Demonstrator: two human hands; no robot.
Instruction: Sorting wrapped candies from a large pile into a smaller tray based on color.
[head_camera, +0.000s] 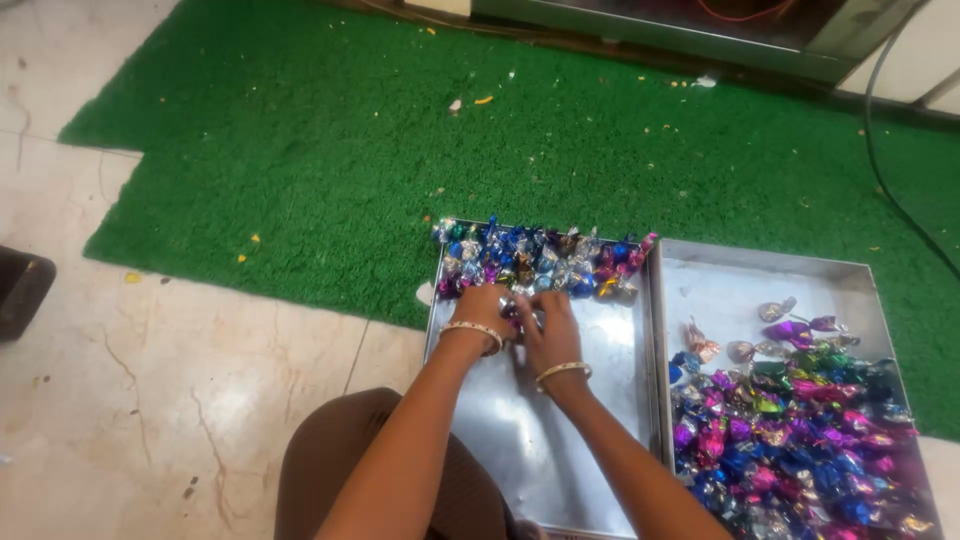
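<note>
Looks like a small home-style sweets packing spot, right on the floor

Two shallow steel trays (640, 400) sit on worn marble floor (150, 400) and a green fake-grass mat (400, 150); heaps of shiny foil-wrapped candies (790, 440) fill them; crumbs dot the mat; a cable (880, 150) runs along the wall.

Small sweets in shiny foil wrappers (540, 262), twisted at the ends, lie packed in neat rows along the far end of the left metal tray (560, 440), in blue, silver, purple, pink and a little gold. A loose heap of wrapped sweets (790, 440) fills the near half of the right metal tray (740, 280), mostly magenta, blue, purple and green, with a few strays lying apart toward its far end. Between the hands (520, 320) sits what looks like one more silvery wrapped sweet (522, 315), though it is mostly hidden.
</note>
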